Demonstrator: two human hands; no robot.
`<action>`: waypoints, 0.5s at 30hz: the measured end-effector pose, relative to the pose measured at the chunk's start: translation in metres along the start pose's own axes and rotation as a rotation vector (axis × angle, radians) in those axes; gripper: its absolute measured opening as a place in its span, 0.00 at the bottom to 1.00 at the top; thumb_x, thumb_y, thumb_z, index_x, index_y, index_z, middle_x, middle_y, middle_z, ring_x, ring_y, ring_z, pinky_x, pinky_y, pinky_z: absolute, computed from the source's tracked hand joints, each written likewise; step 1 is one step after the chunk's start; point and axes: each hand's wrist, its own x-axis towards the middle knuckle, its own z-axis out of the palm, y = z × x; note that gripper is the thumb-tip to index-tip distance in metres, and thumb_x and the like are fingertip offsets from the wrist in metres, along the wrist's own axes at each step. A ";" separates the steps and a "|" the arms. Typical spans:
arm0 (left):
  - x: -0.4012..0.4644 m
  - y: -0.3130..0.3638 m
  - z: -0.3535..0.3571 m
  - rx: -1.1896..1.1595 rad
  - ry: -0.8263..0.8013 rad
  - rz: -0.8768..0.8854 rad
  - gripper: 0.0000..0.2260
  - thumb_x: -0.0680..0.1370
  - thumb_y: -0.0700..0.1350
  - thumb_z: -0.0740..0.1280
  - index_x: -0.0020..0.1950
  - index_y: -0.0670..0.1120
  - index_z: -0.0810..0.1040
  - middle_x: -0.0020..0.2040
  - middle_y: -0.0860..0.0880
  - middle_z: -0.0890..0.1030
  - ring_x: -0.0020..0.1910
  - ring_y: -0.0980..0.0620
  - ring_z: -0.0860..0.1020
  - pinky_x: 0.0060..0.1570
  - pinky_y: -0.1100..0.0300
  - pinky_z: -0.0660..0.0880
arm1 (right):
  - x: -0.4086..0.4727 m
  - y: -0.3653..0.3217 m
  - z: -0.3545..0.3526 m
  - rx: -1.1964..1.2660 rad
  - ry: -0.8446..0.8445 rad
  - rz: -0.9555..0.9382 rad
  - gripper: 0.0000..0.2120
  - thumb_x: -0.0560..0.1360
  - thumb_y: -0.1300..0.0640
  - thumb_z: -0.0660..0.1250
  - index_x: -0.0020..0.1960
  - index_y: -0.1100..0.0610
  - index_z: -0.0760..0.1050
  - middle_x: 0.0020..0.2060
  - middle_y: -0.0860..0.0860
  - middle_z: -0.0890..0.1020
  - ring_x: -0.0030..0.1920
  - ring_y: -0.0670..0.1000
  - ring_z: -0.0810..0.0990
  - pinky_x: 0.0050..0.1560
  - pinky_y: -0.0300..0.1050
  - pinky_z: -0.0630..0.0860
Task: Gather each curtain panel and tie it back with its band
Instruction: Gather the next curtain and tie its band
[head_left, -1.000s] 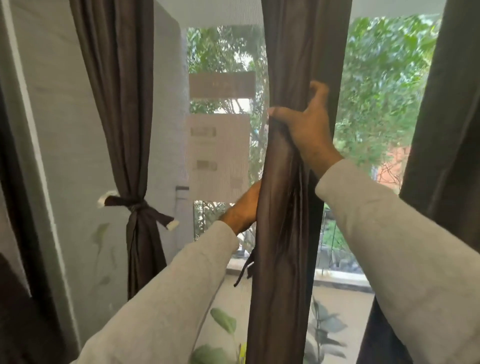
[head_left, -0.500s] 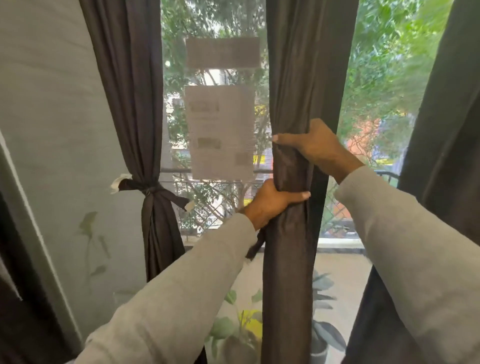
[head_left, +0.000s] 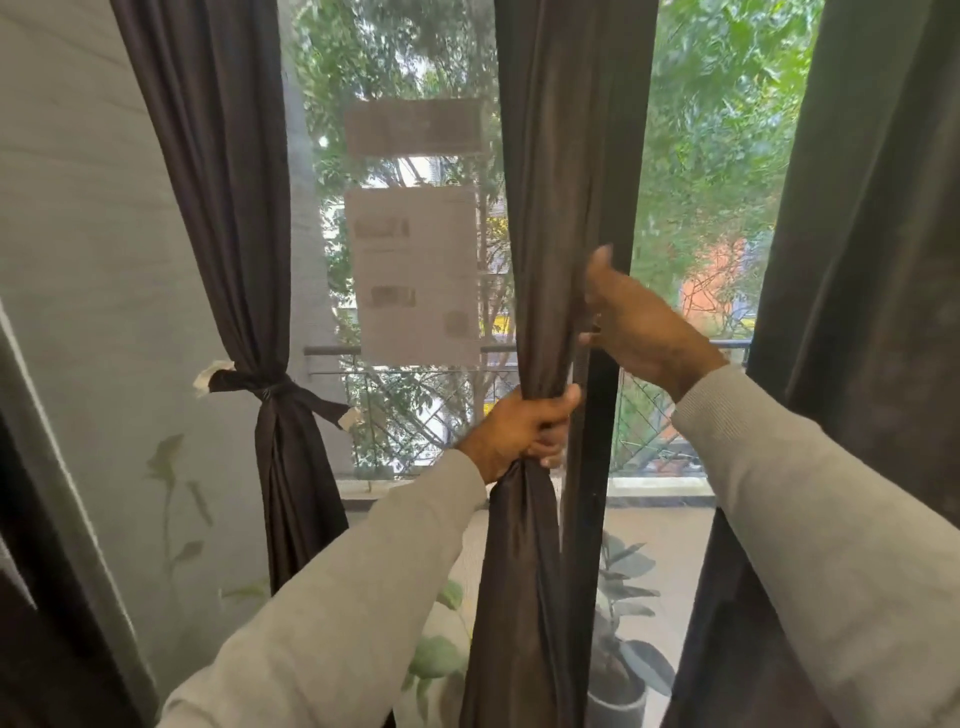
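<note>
Two blurred paper sheets are stuck on the window glass: a small strip (head_left: 414, 127) above a larger sheet (head_left: 415, 275). Beyond the glass, green trees (head_left: 722, 135) fill the view, and a metal balcony railing (head_left: 660, 431) runs across behind it. A grey wall (head_left: 78, 249) stands on the left. Low down near the window stands a potted plant (head_left: 621, 660) with broad dark leaves, in a grey pot.

Middle curtain (head_left: 561, 208) at centre, gripped by left hand (head_left: 519, 431); right hand (head_left: 639, 327) just at its 2 o'clock. Tied curtain (head_left: 228, 208) at 9 o'clock, band (head_left: 270, 387) around it. Third curtain (head_left: 857, 312) at 3 o'clock. Plant (head_left: 623, 597) behind, at 5 o'clock.
</note>
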 end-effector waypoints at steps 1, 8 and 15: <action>-0.001 0.001 -0.002 -0.042 -0.056 -0.036 0.22 0.84 0.51 0.68 0.37 0.46 0.62 0.26 0.49 0.57 0.20 0.54 0.60 0.27 0.59 0.63 | -0.003 0.006 -0.012 0.051 0.116 0.020 0.29 0.77 0.27 0.59 0.56 0.50 0.82 0.48 0.46 0.87 0.56 0.53 0.82 0.60 0.55 0.73; -0.014 0.003 -0.004 -0.264 -0.326 -0.112 0.19 0.83 0.52 0.70 0.37 0.47 0.68 0.26 0.51 0.58 0.20 0.54 0.55 0.27 0.63 0.67 | -0.052 0.094 -0.064 -0.371 0.043 0.242 0.07 0.81 0.51 0.71 0.54 0.52 0.85 0.48 0.47 0.89 0.55 0.55 0.87 0.67 0.64 0.75; -0.004 -0.004 0.016 -0.325 -0.325 -0.119 0.19 0.82 0.51 0.73 0.36 0.47 0.68 0.26 0.51 0.57 0.20 0.54 0.55 0.27 0.62 0.62 | -0.094 0.150 -0.053 -0.389 -0.310 0.396 0.15 0.78 0.66 0.72 0.59 0.50 0.87 0.55 0.47 0.88 0.60 0.52 0.84 0.71 0.60 0.76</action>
